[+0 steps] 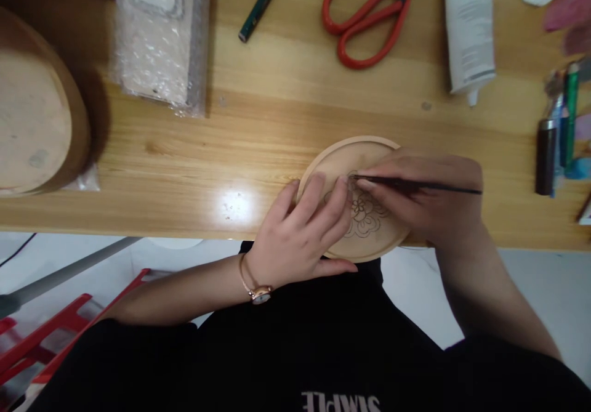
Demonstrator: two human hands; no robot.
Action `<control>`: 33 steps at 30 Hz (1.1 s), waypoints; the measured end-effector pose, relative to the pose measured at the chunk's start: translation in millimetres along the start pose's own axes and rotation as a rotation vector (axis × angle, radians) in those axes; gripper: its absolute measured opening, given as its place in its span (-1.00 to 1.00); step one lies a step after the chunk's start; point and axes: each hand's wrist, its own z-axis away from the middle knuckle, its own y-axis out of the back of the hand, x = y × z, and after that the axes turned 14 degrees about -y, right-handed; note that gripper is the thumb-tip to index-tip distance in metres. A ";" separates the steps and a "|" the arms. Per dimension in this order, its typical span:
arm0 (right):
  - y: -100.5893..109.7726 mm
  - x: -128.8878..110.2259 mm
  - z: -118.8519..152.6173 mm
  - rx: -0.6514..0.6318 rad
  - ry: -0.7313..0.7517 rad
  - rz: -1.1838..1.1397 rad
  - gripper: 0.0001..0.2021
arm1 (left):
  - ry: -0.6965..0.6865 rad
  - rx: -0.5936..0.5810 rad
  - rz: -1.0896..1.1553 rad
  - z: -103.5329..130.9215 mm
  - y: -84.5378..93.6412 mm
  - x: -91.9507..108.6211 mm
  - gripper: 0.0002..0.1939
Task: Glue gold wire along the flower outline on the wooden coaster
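A round, pale wooden plate (364,142) with a raised rim lies at the table's near edge, its near side jutting past it. Dark outlines of a flower (362,212) mark its face. My left hand (300,233) rests on the plate's left side, fingers spread flat over the surface and thumb stretched along the near rim. Pinched in my right hand (434,193) is a slim, dark paintbrush (429,185), its handle slanting back to the right. The brush's tip meets the plate close to my left fingertips, at the top of the flower; the tip itself is too small to make out.
Red-handled scissors (369,21), a dark green pencil (263,4) and a white tube (470,30) lie beyond the plate. Left are a bubble-wrapped packet (159,42) and a round wooden box (37,110). Several pens and tools (558,129) lie far right.
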 end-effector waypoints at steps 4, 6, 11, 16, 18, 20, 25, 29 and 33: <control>-0.7 -2.5 -0.3 0.000 -0.037 0.004 -0.91 | -0.005 0.005 -0.006 0.3 -0.5 -0.3 -0.15; -1.3 -3.1 -0.3 -0.003 -0.043 -0.003 -0.93 | -0.008 0.001 -0.009 0.3 -0.4 -0.4 -0.16; -2.9 -1.1 0.6 0.006 -0.047 -0.024 -0.91 | -0.007 0.010 -0.013 0.3 -0.7 -0.6 -0.17; -3.0 1.3 0.5 0.021 -0.011 -0.021 -0.89 | -0.005 0.008 -0.007 0.1 -0.8 -0.6 -0.16; -2.4 0.3 0.2 0.010 -0.005 -0.015 -0.88 | -0.005 0.005 -0.012 0.0 -0.6 -0.6 -0.16; -1.5 -0.9 0.2 0.003 0.001 -0.007 -0.88 | -0.008 0.008 -0.015 -0.1 -0.6 -0.6 -0.16; 2.0 0.1 0.6 -0.004 0.024 0.001 -0.92 | -0.006 0.023 -0.007 0.2 -1.4 -0.2 -0.16; 3.7 1.3 -0.7 0.003 0.028 0.005 -0.92 | -0.006 0.030 -0.003 0.3 -1.9 -0.1 -0.16; 2.6 1.3 -2.4 0.004 0.033 -0.018 -0.89 | -0.008 0.032 -0.003 0.3 -2.0 -0.5 -0.16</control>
